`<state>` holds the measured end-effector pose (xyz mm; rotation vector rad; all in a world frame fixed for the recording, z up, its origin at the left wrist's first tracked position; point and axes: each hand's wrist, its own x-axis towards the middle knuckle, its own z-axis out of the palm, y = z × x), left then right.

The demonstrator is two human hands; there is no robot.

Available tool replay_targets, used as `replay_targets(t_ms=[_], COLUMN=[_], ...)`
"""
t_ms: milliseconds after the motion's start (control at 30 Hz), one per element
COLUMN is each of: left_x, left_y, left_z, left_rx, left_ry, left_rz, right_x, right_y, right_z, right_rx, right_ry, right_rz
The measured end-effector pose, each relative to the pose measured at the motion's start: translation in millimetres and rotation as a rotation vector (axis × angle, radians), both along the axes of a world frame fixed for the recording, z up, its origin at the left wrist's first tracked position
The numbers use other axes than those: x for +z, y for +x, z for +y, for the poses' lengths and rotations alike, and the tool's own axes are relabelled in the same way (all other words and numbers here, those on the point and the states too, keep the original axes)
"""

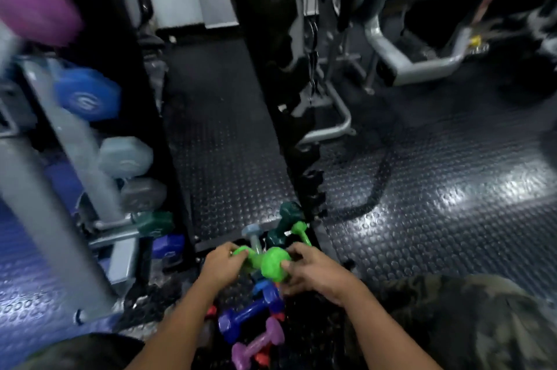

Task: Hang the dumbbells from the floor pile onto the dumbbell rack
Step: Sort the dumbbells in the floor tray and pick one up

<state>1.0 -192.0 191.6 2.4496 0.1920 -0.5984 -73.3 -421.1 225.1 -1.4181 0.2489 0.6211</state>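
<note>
- Both hands reach down into the dumbbell pile on the studded floor.
- The left hand has its grip closed around one end of a bright green dumbbell.
- The right hand holds the big round end of that same dumbbell.
- Blue, purple and red dumbbells lie beneath it.
- The dumbbell rack stands to the left, already carrying several.

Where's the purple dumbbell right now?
In the head view, bottom centre: the purple dumbbell lies on the floor pile nearest the person, just below the blue dumbbell.
</note>
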Motion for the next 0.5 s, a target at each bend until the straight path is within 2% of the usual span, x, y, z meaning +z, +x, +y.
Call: replay_targets(t_ms=[233,500], left_x=[71.8,168.6], left_y=[-20.7,-26.2], left_z=[36.9,106.2], left_rx=[0.175,0.242], left_ry=[-0.53,-0.74], left_rz=[-0.122,-0.463], right_x=[110.1,221.8], right_y=[-5.9,-5.1], right_z=[42.0,101.1], right_rx=[0.048,0.068], right_ry=[-0.149,-0.224], right_rz=[-0.324,-0.599])
